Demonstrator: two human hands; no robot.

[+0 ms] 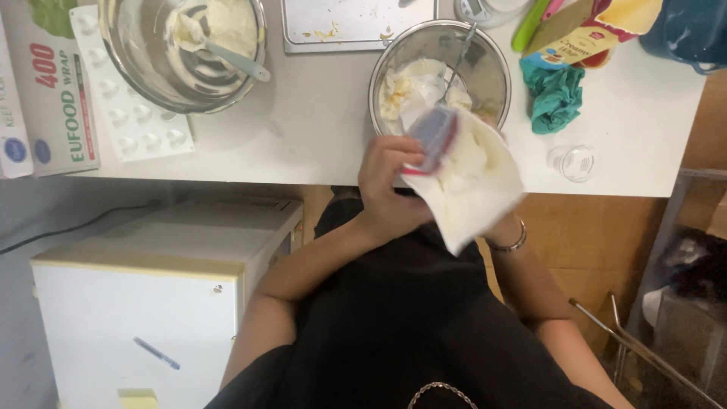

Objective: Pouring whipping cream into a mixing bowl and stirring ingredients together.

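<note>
My left hand (388,182) grips the open red-edged mouth of a clear plastic bag (469,178) full of white, creamy stuff. I hold the bag tilted over the near rim of a steel bowl (496,72), which has pale batter and a utensil in it. My right hand (503,227) supports the bag from underneath and is mostly hidden by it; only the wrist with a bracelet shows.
A larger steel bowl (125,53) with cream and a spatula stands at the far left, beside a white mould tray (136,113) and wrap boxes (53,98). A teal cloth (555,97), a small glass (573,162) and a metal tray (356,23) share the table. A white cabinet (151,303) stands below.
</note>
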